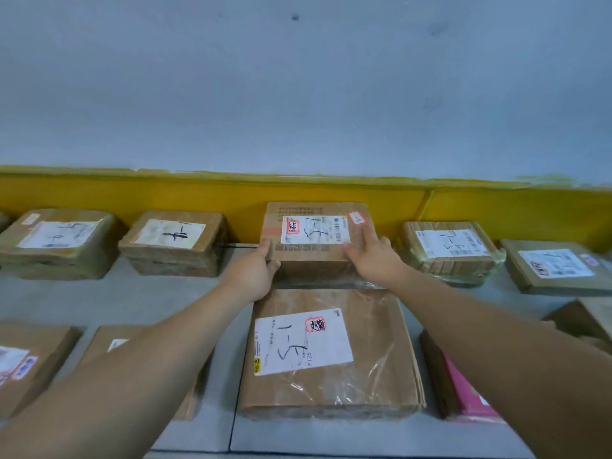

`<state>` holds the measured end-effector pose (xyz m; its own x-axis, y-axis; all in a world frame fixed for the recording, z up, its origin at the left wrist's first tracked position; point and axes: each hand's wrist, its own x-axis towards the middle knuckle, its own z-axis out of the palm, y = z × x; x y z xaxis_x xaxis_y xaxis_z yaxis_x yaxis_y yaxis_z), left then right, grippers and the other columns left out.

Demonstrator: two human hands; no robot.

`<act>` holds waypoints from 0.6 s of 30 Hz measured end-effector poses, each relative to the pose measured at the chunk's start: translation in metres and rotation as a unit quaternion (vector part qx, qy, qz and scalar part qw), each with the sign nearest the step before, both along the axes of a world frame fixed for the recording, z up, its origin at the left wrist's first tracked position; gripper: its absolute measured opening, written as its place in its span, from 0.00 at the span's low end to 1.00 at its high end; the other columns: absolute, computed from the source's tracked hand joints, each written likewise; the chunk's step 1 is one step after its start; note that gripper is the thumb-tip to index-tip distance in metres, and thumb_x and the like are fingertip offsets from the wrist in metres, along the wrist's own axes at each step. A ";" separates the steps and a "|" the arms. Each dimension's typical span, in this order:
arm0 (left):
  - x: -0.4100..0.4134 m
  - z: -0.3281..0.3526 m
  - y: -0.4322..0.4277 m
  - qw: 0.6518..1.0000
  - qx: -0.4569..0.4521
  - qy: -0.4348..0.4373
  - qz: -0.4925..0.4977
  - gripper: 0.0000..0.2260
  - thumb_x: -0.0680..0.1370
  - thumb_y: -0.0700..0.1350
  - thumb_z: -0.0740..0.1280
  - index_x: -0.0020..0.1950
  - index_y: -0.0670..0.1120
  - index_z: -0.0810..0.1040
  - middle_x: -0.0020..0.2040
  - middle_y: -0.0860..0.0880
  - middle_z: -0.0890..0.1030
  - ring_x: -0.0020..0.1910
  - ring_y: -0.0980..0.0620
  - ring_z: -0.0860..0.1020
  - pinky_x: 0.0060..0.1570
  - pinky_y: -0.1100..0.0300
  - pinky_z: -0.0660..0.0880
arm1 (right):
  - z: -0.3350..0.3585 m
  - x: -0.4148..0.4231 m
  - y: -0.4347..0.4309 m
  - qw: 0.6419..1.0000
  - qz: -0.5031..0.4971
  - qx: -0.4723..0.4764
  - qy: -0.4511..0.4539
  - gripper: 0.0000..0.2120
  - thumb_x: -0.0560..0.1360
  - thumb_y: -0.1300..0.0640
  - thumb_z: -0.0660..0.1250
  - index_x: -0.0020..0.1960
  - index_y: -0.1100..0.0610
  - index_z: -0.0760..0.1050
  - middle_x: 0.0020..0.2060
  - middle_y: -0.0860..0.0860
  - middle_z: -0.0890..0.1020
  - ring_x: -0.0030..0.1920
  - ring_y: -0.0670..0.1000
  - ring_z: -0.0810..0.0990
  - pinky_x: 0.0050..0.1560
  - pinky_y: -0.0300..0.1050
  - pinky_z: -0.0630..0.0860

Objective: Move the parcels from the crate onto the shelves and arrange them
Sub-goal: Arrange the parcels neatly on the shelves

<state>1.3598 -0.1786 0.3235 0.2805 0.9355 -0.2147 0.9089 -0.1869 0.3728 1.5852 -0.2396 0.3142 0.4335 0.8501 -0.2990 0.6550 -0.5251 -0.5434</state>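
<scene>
A brown cardboard parcel (314,238) with a white label stands in the back row of the grey shelf (139,299), against the yellow back rail. My left hand (255,271) grips its near left corner, thumb on the front face. My right hand (372,256) lies on its right side with straight fingers on the top. Just in front of it lies a larger flat parcel (331,352) wrapped in clear film. The crate is out of view.
More labelled parcels sit in the back row at the left (58,243), centre-left (174,243), right (450,251) and far right (556,268). The front row holds brown parcels at the left (29,362) and a pink-sided one (463,392) at the right. Yellow rail (198,197) backs the shelf.
</scene>
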 end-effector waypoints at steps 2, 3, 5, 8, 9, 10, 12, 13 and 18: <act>0.001 -0.003 0.001 1.000 0.006 0.000 0.002 0.27 0.83 0.52 0.55 0.80 0.53 0.48 0.70 0.47 0.73 0.62 0.47 0.75 0.49 0.58 0.72 | -0.002 -0.001 0.001 1.000 -0.003 -0.014 -0.010 0.34 0.81 0.39 0.53 0.79 0.46 0.40 0.72 0.60 0.60 0.64 0.64 0.72 0.62 0.57 0.70; 0.001 -0.003 0.001 1.000 0.006 -0.001 0.000 0.27 0.83 0.52 0.55 0.80 0.53 0.48 0.69 0.47 0.73 0.62 0.47 0.75 0.50 0.58 0.72 | -0.002 -0.002 0.002 1.000 -0.004 -0.018 -0.017 0.33 0.81 0.39 0.53 0.79 0.47 0.41 0.72 0.60 0.60 0.65 0.64 0.72 0.63 0.57 0.69; 0.000 0.000 0.003 1.000 -0.002 0.003 -0.015 0.27 0.83 0.53 0.56 0.80 0.53 0.48 0.70 0.46 0.73 0.63 0.46 0.74 0.54 0.56 0.72 | 0.002 -0.003 0.004 0.999 -0.002 -0.027 -0.026 0.32 0.82 0.40 0.52 0.80 0.48 0.42 0.72 0.61 0.60 0.66 0.64 0.70 0.63 0.57 0.69; -0.007 0.005 0.005 0.998 -0.050 -0.013 -0.036 0.29 0.83 0.53 0.56 0.80 0.53 0.46 0.74 0.46 0.68 0.67 0.45 0.71 0.60 0.56 0.70 | 0.009 -0.006 0.002 0.999 0.009 -0.038 -0.027 0.30 0.82 0.41 0.52 0.79 0.47 0.45 0.73 0.59 0.61 0.66 0.63 0.69 0.62 0.56 0.70; -0.009 0.006 0.005 0.996 -0.074 -0.029 -0.040 0.30 0.83 0.53 0.57 0.80 0.54 0.45 0.75 0.47 0.66 0.68 0.45 0.70 0.62 0.55 0.69 | 0.010 -0.007 -0.002 0.999 -0.004 -0.039 -0.021 0.31 0.82 0.40 0.52 0.80 0.47 0.44 0.73 0.60 0.62 0.65 0.63 0.71 0.59 0.54 0.71; -0.012 0.007 0.004 0.993 -0.098 -0.047 -0.043 0.31 0.82 0.54 0.58 0.79 0.54 0.43 0.76 0.48 0.64 0.70 0.45 0.69 0.64 0.55 0.67 | 0.011 -0.009 -0.006 0.999 -0.021 -0.042 -0.013 0.34 0.81 0.39 0.52 0.80 0.47 0.41 0.72 0.61 0.63 0.64 0.64 0.72 0.57 0.53 0.71; -0.014 0.008 0.002 0.987 -0.131 -0.082 -0.049 0.33 0.82 0.53 0.59 0.79 0.53 0.41 0.77 0.49 0.61 0.71 0.46 0.67 0.67 0.54 0.65 | 0.010 -0.012 -0.017 0.998 -0.038 -0.045 -0.002 0.37 0.80 0.37 0.52 0.80 0.50 0.37 0.75 0.62 0.60 0.68 0.64 0.69 0.63 0.55 0.69; -0.014 0.008 0.002 0.984 -0.139 -0.097 -0.052 0.34 0.82 0.53 0.59 0.79 0.52 0.40 0.77 0.49 0.61 0.71 0.46 0.66 0.67 0.54 0.65 | 0.010 -0.014 -0.023 0.998 -0.043 -0.039 0.003 0.38 0.80 0.37 0.52 0.80 0.51 0.36 0.76 0.62 0.58 0.71 0.64 0.66 0.67 0.56 0.66; -0.018 0.005 -0.009 0.974 -0.151 -0.163 -0.047 0.39 0.80 0.53 0.63 0.78 0.55 0.36 0.75 0.49 0.66 0.68 0.46 0.71 0.60 0.56 0.69 | 0.012 -0.019 -0.052 0.997 -0.079 0.005 0.017 0.38 0.80 0.37 0.54 0.80 0.53 0.43 0.77 0.59 0.59 0.73 0.63 0.64 0.70 0.58 0.63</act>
<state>1.3420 -0.1873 0.3284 0.4610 0.8108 -0.3607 0.7173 -0.1011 0.6894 1.5658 -0.2913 0.3261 0.5523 0.7750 -0.3073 0.5447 -0.6145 -0.5707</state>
